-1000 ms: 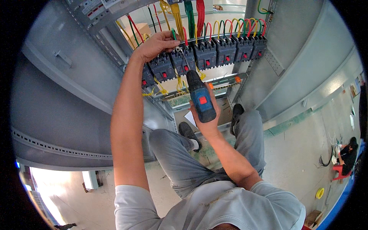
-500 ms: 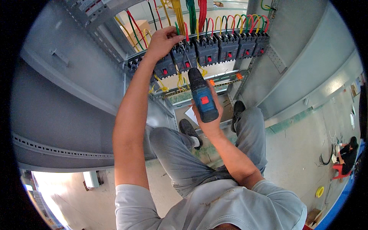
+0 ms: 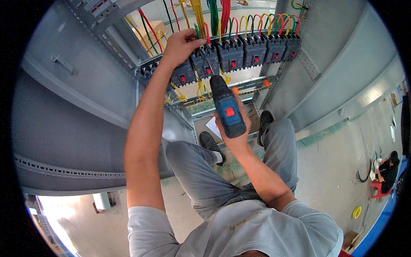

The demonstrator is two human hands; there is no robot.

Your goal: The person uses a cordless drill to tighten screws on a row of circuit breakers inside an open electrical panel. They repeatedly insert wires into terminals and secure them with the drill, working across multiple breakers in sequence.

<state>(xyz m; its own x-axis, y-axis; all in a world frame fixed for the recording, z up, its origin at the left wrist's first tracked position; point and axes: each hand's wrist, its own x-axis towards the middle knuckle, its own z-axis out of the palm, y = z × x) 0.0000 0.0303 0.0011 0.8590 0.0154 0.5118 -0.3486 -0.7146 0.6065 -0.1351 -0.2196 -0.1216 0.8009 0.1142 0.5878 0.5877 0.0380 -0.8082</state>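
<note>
My right hand (image 3: 238,132) is wrapped round a blue and black cordless drill driver (image 3: 229,112) with a red switch. Its long thin bit (image 3: 208,64) reaches up to the top terminals of a black circuit breaker (image 3: 205,64) with a red toggle. Beside the bit tip, my left hand (image 3: 183,45) is closed in a pinch at those terminals, round the lower end of a short green wire (image 3: 197,30). The fingers partly hide the wire's end. Close by on the same breaker, a red wire (image 3: 207,32) stands up from a terminal.
More breakers (image 3: 255,53) continue the row to the right, with looped coloured wires above. Thick wire bundles (image 3: 224,15) hang behind. Grey cabinet walls (image 3: 338,55) flank me. Below runs a rail (image 3: 248,85) with yellow wires. Far right, a person (image 3: 388,172) sits on a red stool (image 3: 379,189).
The view has shifted slightly. Both hands keep their places at the same breaker, the drill driver's bit still at the terminal.
</note>
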